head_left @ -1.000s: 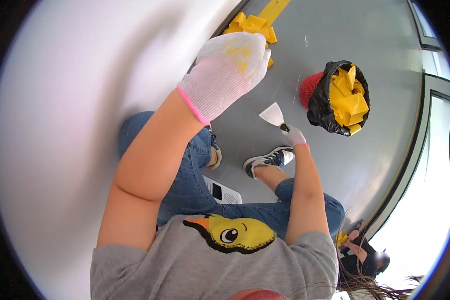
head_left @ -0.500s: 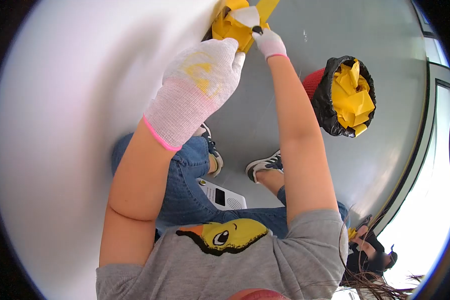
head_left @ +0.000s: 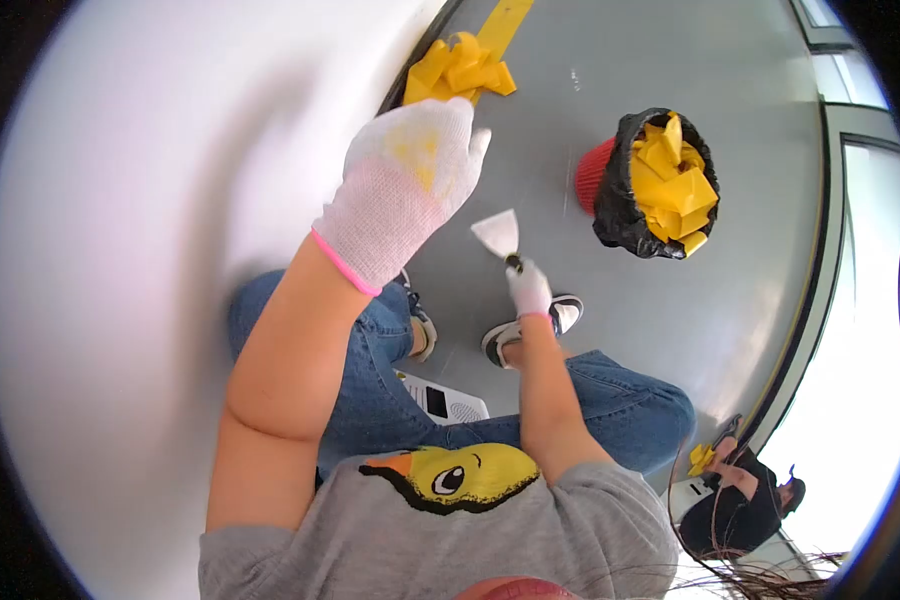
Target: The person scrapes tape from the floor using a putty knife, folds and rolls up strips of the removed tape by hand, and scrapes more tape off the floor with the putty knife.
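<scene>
My left hand (head_left: pixel 410 165), in a white knit glove with yellow smears and a pink cuff, is curled at the yellow tape. Its fingertips are hidden behind the back of the hand; the thumb sticks out to the right. Crumpled yellow tape (head_left: pixel 460 72) bunches just beyond the knuckles, and a flat strip of it runs on along the grey floor. Lower down, above my shoe, my gloved right hand (head_left: pixel 530 288) is closed round the dark handle of a scraper (head_left: pixel 498 234). The scraper's wide pale blade points away from me, apart from the tape.
A red bin (head_left: pixel 592 177) with a black liner holds crumpled yellow tape, to the right. A white wall (head_left: pixel 140 300) rises close on the left. Between my legs lies a white device (head_left: pixel 450 400) with a dark screen. Another person (head_left: pixel 735 505) is low at the right.
My right hand has drawn back toward me with the scraper, away from the tape. My left hand stays near the tape, shifted slightly. The bin appears a little further left.
</scene>
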`<state>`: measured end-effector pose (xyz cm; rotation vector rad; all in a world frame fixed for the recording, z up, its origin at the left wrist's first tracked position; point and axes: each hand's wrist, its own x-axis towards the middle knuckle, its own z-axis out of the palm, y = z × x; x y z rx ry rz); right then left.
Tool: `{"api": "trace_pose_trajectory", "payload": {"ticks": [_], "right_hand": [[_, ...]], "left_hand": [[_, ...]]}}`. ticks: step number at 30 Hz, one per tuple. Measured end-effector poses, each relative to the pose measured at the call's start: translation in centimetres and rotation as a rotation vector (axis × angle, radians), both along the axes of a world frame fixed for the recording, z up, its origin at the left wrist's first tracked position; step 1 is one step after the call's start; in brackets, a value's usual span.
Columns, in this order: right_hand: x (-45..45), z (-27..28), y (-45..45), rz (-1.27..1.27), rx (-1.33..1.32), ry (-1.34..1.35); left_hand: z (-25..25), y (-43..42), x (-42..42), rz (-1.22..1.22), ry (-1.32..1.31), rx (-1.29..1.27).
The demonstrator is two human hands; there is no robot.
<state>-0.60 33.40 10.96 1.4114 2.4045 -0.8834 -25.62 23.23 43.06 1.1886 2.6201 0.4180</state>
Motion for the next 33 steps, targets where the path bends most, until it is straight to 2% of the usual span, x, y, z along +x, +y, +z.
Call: {"api": "trace_pose_trajectory", "payload": {"ticks": [4,7,12,15,16,19,22,23,25,26,27,28,30,33], "right_hand": [[-0.7,-1.7,-0.5,-0.023,-0.140,-0.049],[-6.7,1.5,1.8,0.052,-0.185,-0.127],[-15.8,2.6,5.1,0.232,-0.101,-0.198],[-16.8,3.6,5.1,0.167,-0.072,0.018],[-16.0,3.5,4.8,0.164,-0.045,0.088],[-11.8,0.9,4.8,0.161,-0.085,-0.096],[-6.7,4.4,2.1,-0.058,-0.096,0.090],[-4.9,3.8,0.9,-0.081,-0.057,0.168],[-1.4,0.6,-0.9,-0.086,-0.127,0.153],[1.2,-5.7,-1.1,0.098,-0.082,0.113],[2.0,-5.3,-2.4,0.112,-0.149,0.003],[2.0,-1.8,-3.5,0.106,-0.225,-0.102],[3.3,1.3,-5.9,0.116,-0.323,-0.195],[3.6,1.7,-8.6,0.133,-0.435,-0.249]], "left_hand": [[0.5,0.9,0.8,-0.058,0.028,-0.041],[0.4,1.3,0.9,-0.043,-0.005,-0.050],[-0.2,0.8,0.2,-0.043,0.030,-0.061],[-0.1,0.6,-0.1,-0.085,-0.012,-0.169],[-0.1,0.7,0.0,-0.110,-0.030,-0.208],[-1.5,0.8,1.1,-0.319,-0.032,-0.309],[-1.6,1.1,4.5,-0.535,-0.007,-0.440],[-1.5,1.2,5.8,-0.607,-0.012,-0.490],[-3.0,1.1,8.6,-0.706,-0.073,-0.523],[-3.7,0.7,10.4,-0.756,-0.123,-0.550],[-3.6,0.4,12.1,-0.834,-0.125,-0.650],[-3.4,0.6,13.3,-0.906,-0.129,-0.735],[-3.0,0.8,15.1,-1.040,-0.135,-0.872],[-3.9,-0.1,17.2,-1.150,-0.113,-0.994]]}}
